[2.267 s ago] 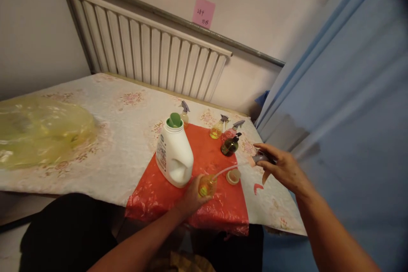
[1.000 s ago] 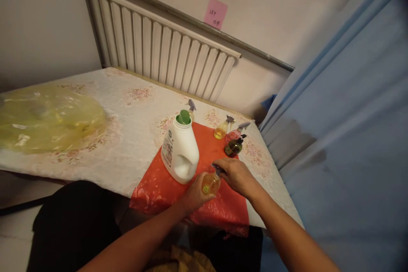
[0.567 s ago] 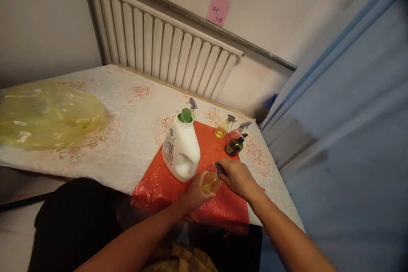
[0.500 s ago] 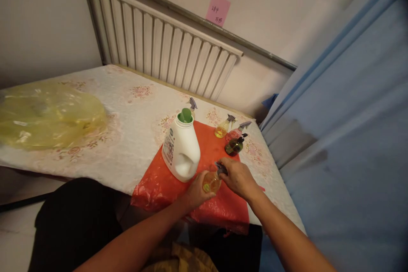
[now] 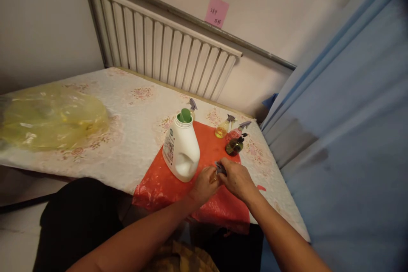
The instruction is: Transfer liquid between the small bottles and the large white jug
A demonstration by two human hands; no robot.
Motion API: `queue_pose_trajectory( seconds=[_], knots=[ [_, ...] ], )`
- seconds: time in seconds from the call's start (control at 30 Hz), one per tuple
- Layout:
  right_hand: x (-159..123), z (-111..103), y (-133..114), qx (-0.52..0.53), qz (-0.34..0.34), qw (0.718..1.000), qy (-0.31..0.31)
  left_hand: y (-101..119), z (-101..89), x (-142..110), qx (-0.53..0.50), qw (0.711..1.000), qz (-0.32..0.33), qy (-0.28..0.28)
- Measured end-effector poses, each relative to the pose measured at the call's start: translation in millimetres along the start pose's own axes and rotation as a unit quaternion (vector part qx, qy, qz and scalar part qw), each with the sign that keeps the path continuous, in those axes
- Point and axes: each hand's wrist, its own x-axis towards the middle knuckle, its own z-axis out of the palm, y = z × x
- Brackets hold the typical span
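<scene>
My left hand (image 5: 206, 183) is wrapped round a small clear spray bottle, which it now mostly covers. My right hand (image 5: 236, 177) grips the grey spray head (image 5: 220, 168) at the top of that bottle. Just left of my hands a white detergent jug (image 5: 182, 148) stands upright, its green spout (image 5: 185, 116) showing in the neck. Beneath them lies a red plastic bag (image 5: 156, 189). Beyond my right hand stand a dark green bottle (image 5: 234, 147), a pink spray bottle (image 5: 235, 133) and a spray bottle with yellow liquid (image 5: 221, 131).
Another grey-topped spray bottle (image 5: 193, 105) stands partly hidden behind the jug. A yellow plastic bag (image 5: 54, 119) lies at the left on the flowered tablecloth (image 5: 134, 114). A radiator (image 5: 165, 46) runs along the back wall, and a blue curtain (image 5: 344, 127) hangs at the right.
My left hand has shifted up and closed round the small bottle, hiding most of its body. My right hand stays on the spray head.
</scene>
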Motion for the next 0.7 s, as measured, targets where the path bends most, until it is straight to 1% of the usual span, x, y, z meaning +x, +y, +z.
queue_pose_trajectory(
  seconds=[0.07,0.1,0.17,0.23,0.3,0.37,0.43,0.47,0.57,0.7],
  knots=[
    [-1,-3,4,0.012,-0.010,1.000,-0.003,4,0.6,2,0.002,1.000,0.001,0.006],
    [-1,-5,8,0.034,-0.020,0.999,-0.008,5,0.0,2,0.002,1.000,0.002,0.005],
    [0,-9,20,0.115,-0.042,0.992,-0.016,6,-2.4,2,0.000,1.000,0.005,-0.002],
    [3,-11,35,0.203,-0.070,0.977,0.001,6,-5.2,1,-0.002,1.000,0.007,-0.009],
    [8,-10,49,0.237,-0.120,0.964,0.036,7,-6.9,1,-0.004,1.000,0.007,-0.016],
    [13,-6,58,0.234,-0.186,0.954,0.037,7,-7.0,1,-0.008,1.000,0.004,-0.022],
    [18,-1,61,0.220,-0.235,0.947,0.004,6,-5.9,1,-0.012,1.000,0.001,-0.026],
    [20,1,61,0.212,-0.247,0.946,-0.012,5,-5.2,1,-0.015,1.000,-0.001,-0.027],
    [25,4,59,0.194,-0.258,0.946,-0.033,2,-3.9,0,-0.019,0.999,-0.008,-0.027],
    [25,-1,55,0.185,-0.249,0.950,-0.031,-1,-4.9,-1,-0.024,0.999,-0.009,-0.032]
  ],
)
